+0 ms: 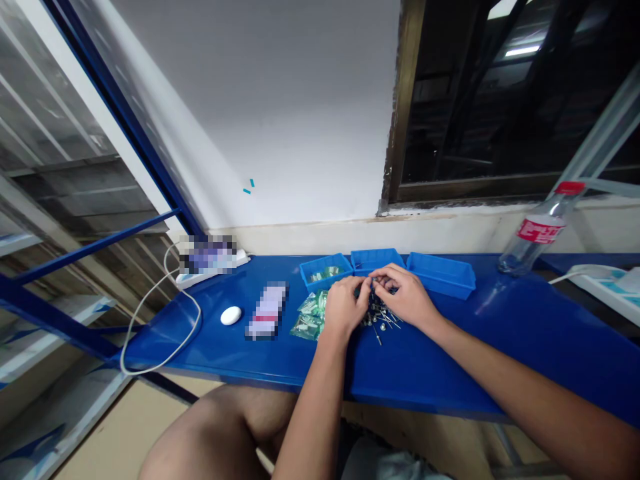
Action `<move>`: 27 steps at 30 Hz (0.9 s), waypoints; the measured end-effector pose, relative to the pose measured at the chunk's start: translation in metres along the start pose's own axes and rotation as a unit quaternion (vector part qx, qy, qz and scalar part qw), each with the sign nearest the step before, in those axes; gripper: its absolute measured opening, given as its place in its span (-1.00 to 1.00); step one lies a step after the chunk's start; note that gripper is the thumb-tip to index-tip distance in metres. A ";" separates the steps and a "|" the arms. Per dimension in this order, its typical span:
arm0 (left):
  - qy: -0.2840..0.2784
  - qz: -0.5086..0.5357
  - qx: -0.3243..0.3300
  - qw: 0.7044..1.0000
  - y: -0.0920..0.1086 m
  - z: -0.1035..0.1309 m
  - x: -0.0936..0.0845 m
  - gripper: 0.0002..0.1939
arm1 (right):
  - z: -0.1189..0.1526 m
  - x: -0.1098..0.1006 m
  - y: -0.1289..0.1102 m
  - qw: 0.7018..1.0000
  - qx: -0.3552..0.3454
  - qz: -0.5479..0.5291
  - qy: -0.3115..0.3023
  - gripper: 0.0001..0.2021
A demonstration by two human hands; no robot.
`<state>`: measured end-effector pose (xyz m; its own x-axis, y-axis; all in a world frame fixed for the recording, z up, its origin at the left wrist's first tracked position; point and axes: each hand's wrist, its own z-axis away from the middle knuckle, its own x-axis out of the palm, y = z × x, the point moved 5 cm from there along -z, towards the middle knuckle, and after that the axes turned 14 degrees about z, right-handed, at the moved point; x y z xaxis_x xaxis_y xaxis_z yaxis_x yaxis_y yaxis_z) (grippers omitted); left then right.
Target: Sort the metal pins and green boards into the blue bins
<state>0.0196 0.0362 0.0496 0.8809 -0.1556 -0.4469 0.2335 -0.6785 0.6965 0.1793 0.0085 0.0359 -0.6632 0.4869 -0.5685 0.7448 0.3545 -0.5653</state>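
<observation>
My left hand (346, 305) and my right hand (407, 297) meet at the fingertips over a pile of small metal pieces with thin shafts (379, 316), which look like blind rivets. Fingers and thumb are pinched together on each hand. Whatever lies between the fingertips is too small to make out. Beside my left hand lie clear plastic bags with green and white contents (309, 319). Just behind my hands stand three blue bins: the left bin (327, 283) holds small bagged items, the middle bin (377, 259) is partly hidden by my right hand, and the right bin (443, 275) sits beyond it.
On the blue table (425, 380), a white oval case (231, 315) and a blurred-out flat object (268, 312) lie left. A white cable (200, 319) loops over the left edge. A red-capped plastic bottle (540, 230) and a white power strip (605, 287) are at right.
</observation>
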 end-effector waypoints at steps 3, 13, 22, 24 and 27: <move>-0.013 0.004 0.000 1.000 0.002 0.000 0.001 -0.69 | 0.000 -0.003 -0.001 1.000 -0.010 -0.006 0.004 -0.86; 0.008 0.008 -0.022 1.000 -0.008 0.000 0.001 -0.78 | -0.001 -0.005 -0.001 1.000 -0.001 -0.013 -0.001 -0.85; 0.011 -0.008 -0.005 1.000 -0.008 -0.001 0.003 -0.81 | 0.001 0.009 0.023 0.992 0.081 -0.087 -0.033 -0.80; 0.013 -0.003 -0.002 1.000 -0.008 -0.001 0.003 -0.81 | 0.001 0.011 0.023 0.992 0.076 -0.089 -0.037 -0.78; 0.008 -0.002 -0.001 1.000 -0.006 -0.001 0.003 -0.80 | 0.000 0.010 0.021 0.994 0.069 -0.076 -0.042 -0.77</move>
<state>0.0214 0.0408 0.0446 0.8861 -0.1420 -0.4413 0.2380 -0.6776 0.6959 0.1879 0.0206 0.0184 -0.7752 0.3658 -0.5150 0.6225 0.3038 -0.7213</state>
